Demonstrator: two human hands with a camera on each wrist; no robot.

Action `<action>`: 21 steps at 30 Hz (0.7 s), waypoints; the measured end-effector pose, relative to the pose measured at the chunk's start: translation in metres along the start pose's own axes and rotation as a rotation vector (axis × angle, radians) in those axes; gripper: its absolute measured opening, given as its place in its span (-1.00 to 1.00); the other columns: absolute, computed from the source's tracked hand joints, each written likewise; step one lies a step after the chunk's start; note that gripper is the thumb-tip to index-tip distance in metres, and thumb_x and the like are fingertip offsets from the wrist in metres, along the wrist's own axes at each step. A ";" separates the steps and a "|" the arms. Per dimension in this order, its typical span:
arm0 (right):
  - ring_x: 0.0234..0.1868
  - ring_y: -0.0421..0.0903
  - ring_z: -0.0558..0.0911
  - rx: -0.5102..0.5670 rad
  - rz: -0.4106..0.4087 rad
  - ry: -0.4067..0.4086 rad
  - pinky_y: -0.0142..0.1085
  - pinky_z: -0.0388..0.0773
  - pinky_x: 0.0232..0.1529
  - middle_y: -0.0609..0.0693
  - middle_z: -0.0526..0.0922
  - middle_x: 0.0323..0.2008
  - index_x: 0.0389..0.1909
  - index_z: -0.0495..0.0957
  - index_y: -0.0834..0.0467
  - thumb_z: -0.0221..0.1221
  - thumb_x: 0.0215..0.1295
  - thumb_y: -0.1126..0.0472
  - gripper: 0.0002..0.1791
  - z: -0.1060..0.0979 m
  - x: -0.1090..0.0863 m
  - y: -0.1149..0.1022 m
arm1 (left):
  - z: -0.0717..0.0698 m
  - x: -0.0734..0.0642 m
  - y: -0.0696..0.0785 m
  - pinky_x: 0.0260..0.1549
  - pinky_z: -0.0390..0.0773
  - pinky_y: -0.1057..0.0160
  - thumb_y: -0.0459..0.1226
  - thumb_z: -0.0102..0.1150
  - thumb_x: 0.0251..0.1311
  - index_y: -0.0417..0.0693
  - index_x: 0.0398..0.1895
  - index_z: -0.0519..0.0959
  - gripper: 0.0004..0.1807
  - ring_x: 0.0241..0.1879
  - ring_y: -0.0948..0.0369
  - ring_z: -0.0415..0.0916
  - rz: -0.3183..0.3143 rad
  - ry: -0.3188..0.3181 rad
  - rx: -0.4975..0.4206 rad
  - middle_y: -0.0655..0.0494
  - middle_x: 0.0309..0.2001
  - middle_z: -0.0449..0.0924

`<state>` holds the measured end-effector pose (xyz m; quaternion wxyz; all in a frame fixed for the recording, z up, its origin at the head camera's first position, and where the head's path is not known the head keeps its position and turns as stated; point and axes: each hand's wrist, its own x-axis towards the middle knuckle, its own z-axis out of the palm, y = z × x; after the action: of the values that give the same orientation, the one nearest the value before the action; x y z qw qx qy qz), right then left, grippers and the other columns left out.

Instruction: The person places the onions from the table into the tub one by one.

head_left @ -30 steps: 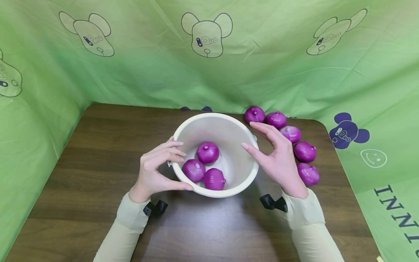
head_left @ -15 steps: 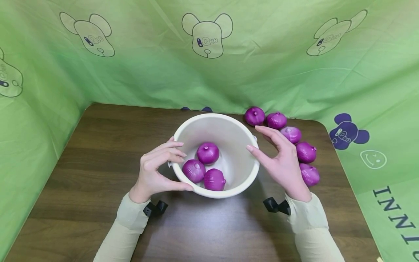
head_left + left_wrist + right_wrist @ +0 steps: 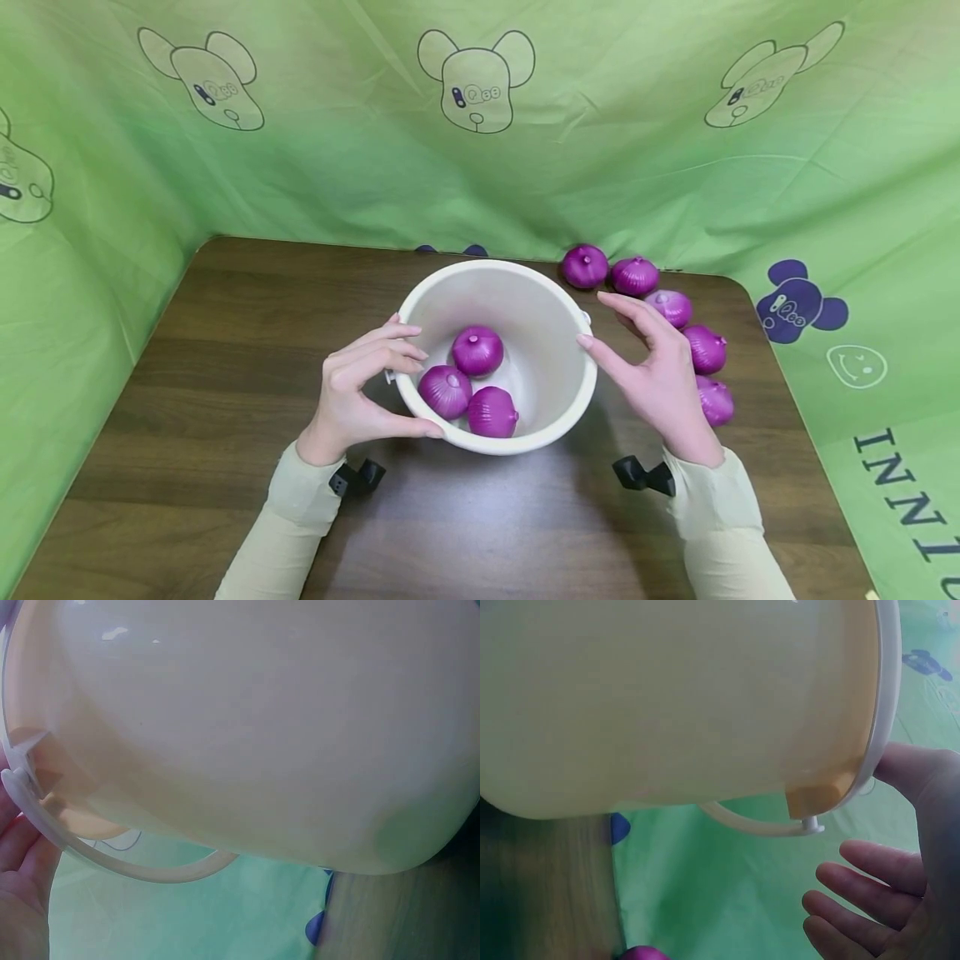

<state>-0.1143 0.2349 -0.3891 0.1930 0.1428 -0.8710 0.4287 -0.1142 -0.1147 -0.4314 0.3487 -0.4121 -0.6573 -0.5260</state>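
A white bucket (image 3: 532, 358) stands on the table with three purple onions inside: one at the back (image 3: 477, 351), one at the left (image 3: 446, 392), one in front (image 3: 492, 412). My left hand (image 3: 360, 392) grips its left rim, fingertips over the edge and thumb along the near side. At the right, my right hand (image 3: 660, 375) is spread, thumb tip right at the rim and the other fingers away from the wall. The right wrist view shows those fingers (image 3: 870, 885) loosely bent below the bucket's handle (image 3: 757, 825), with nothing between them.
Several more purple onions (image 3: 706, 348) lie in a curved row along the back right of the brown wooden table (image 3: 262, 333), partly behind my right hand. Green printed cloth (image 3: 337, 183) hangs behind and at both sides.
My right hand has shifted a little to the right, its thumb moving from over the bucket's inside out to the rim. The left hand, bucket and onions look unmoved.
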 end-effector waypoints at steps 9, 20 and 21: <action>0.28 -0.18 0.51 -0.043 0.034 0.007 -0.45 0.42 0.28 -0.16 0.60 0.23 0.27 0.60 -0.11 0.49 0.19 0.23 -0.39 -0.009 -0.004 0.005 | 0.000 0.001 0.001 0.23 0.48 -0.22 0.15 0.70 -0.29 -0.26 -0.36 0.70 -0.32 -0.08 -0.15 0.66 -0.010 -0.002 0.005 -0.07 -0.30 0.74; 0.21 -0.21 0.55 -0.043 0.045 0.036 -0.44 0.44 0.27 -0.08 0.63 0.18 0.25 0.61 -0.03 0.50 0.15 0.29 -0.39 -0.019 -0.008 0.010 | 0.000 0.002 0.002 0.23 0.48 -0.22 0.14 0.71 -0.30 -0.25 -0.35 0.71 -0.33 -0.04 -0.09 0.66 -0.016 -0.002 0.002 -0.07 -0.30 0.74; 0.21 -0.20 0.56 -0.040 0.051 0.037 -0.43 0.45 0.27 -0.07 0.63 0.17 0.25 0.61 -0.03 0.50 0.15 0.30 -0.39 -0.019 -0.009 0.011 | 0.000 0.001 0.002 0.23 0.48 -0.22 0.14 0.71 -0.30 -0.24 -0.35 0.71 -0.33 -0.03 -0.08 0.66 -0.018 -0.004 0.001 -0.07 -0.30 0.74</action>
<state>-0.1065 0.2576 -0.3900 0.2008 0.1087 -0.8789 0.4187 -0.1128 -0.1139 -0.4296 0.3430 -0.4072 -0.6616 -0.5281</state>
